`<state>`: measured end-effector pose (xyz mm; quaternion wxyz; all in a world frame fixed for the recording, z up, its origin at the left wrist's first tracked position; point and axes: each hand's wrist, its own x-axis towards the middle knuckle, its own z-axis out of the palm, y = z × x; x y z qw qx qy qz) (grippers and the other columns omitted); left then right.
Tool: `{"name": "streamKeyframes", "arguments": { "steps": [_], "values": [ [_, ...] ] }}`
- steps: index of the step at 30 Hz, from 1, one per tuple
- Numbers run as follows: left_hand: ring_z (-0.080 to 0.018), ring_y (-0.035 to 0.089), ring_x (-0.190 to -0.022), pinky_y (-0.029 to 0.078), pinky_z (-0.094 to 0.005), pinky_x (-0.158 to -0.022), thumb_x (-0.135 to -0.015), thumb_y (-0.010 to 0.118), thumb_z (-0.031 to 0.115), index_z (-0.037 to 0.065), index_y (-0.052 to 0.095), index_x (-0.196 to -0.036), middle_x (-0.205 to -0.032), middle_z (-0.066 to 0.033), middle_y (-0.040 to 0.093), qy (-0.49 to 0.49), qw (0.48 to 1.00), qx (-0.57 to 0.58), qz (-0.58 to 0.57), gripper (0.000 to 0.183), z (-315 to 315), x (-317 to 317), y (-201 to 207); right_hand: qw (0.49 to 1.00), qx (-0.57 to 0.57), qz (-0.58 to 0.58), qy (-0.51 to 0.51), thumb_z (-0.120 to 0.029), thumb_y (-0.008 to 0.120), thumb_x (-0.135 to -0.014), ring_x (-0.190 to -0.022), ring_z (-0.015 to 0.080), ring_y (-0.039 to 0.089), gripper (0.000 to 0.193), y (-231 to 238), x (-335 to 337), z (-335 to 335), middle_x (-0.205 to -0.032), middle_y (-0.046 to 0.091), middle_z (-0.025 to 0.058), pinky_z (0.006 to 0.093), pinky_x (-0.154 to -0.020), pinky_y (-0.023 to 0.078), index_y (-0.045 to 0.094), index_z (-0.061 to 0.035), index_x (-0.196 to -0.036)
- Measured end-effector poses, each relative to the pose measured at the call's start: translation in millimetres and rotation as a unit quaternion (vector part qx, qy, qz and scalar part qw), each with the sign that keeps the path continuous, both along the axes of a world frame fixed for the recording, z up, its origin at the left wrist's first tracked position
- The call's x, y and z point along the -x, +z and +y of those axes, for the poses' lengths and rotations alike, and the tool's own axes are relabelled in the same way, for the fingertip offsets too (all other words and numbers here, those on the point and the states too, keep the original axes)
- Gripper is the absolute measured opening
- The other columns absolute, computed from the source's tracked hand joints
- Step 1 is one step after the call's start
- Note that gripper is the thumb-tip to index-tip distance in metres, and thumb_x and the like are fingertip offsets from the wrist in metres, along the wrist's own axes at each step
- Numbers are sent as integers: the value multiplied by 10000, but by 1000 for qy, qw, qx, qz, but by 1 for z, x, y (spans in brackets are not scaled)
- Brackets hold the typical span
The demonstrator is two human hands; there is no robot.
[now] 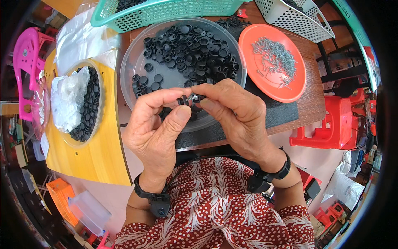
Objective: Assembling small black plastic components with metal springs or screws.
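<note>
In the head view, your left hand [152,124] is closed in a pinch, thumb and forefinger clamped on a round black piece [181,100]. Your right hand [241,112] pinches a small dark piece [199,98] the same way, its thumb and forefinger closed on it. Between the two, in one line, shows a short silvery metal part [192,98]; you cannot tell here whether it is threaded or coiled. All three are up in front of you, over the near side of a clear round tub [129,74] holding many loose black parts [186,47]. The tub stands partly on a dark mat [273,118] on the brown table [314,97]. Just right of the tub, an orange-red plate [250,39] carries thin metal pins [278,62]. Beyond the tub sits a teal basket [166,17]; to your left, black discs [90,108] lie in another clear tub [100,107] on a yellow table [91,164].
</note>
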<state>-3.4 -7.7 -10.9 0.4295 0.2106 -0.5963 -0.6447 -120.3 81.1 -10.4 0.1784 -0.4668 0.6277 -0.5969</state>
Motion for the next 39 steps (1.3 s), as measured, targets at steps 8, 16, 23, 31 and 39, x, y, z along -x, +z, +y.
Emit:
{"name": "streamKeyframes", "arguments": {
  "steps": [8, 16, 23, 31, 39],
  "values": [
    [-194, 611, -803, 503, -295, -744, -787, 656, 31, -34, 539, -963, -937, -168, 617, -29, 999, -42, -5, 222, 5, 4, 3, 988, 18, -123, -91, 15, 575, -820, -693, 174, 600, 121, -4, -10, 1, -758, 602, 90, 267, -604, 478, 583, 32, -940],
    [-159, 605, -800, 519, -275, -726, -800, 635, -7, -32, 537, -963, -900, -112, 611, -81, 973, -211, 50, 192, 1, 8, 1, 996, 48, -28, -69, 12, 591, -800, -682, 170, 588, 154, -7, -8, 4, -793, 610, 87, 268, -584, 468, 580, 15, -954],
    [-160, 602, -806, 505, -270, -759, -792, 645, -3, -32, 540, -968, -896, -115, 616, -71, 973, -207, 67, 207, 5, 11, 1, 995, 53, -10, -79, 21, 652, -721, -675, 182, 544, 219, -5, -7, 7, -762, 581, 75, 275, -592, 432, 620, -16, -935],
    [-152, 601, -777, 504, -267, -751, -784, 655, -8, -40, 555, -978, -910, -112, 618, -74, 986, -149, 26, 221, 5, 9, 6, 963, 22, -264, -42, 28, 618, -789, -762, 62, 532, 222, -3, 5, 16, -856, 616, 14, 201, -658, 446, 637, -3, -1008],
    [-87, 548, -765, 454, -205, -713, -756, 680, -32, -45, 594, -973, -886, -60, 598, -34, 998, -31, -49, 234, 11, 7, 17, 911, 51, -408, 22, -17, 619, -807, -695, 58, 564, 211, -1, 11, 16, -819, 645, 39, 175, -571, 438, 624, 14, -1016]
  ]
}}
